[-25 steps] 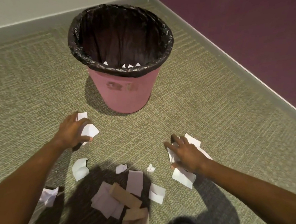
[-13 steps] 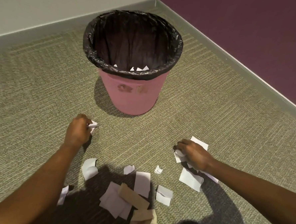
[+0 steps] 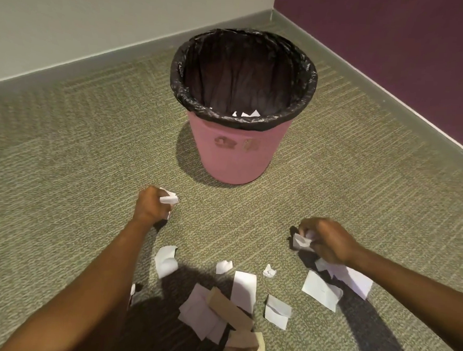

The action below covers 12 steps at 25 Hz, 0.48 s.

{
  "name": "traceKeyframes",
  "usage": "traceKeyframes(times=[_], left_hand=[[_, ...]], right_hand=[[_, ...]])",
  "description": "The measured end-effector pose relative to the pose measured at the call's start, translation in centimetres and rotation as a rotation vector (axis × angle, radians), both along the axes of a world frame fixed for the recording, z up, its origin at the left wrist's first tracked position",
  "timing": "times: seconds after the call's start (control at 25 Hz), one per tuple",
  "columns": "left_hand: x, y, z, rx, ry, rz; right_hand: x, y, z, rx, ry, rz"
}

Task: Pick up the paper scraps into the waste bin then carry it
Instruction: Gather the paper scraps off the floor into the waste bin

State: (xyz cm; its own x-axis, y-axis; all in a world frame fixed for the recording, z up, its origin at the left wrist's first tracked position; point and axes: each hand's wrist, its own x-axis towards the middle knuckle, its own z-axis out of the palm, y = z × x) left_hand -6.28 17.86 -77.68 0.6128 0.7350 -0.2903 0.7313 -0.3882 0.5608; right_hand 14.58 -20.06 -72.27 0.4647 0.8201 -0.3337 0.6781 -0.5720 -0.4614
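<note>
Bare carpet (image 3: 249, 217) lies open between hands and waste bin (image 3: 234, 153).

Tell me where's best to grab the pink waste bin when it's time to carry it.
The pink waste bin stands upright with no visible handles, and its wall narrows downward, so a side grip could slip. Probably best: reach from above and pinch the near rim, black liner fold included.
</note>
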Motion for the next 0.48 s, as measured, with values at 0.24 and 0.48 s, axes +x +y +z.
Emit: traceKeyframes(times=[0.24,0.48], left_hand=[[2.2,1.9,11.8,0.135,-0.243,0.206],[5.6,2.2,31.7,0.178,-0.812,0.072]], right_hand=[[1.5,5.7,16.0,0.445,0.487,-0.258],[2.1,12.9,26.4,0.737,0.443,-0.248]])
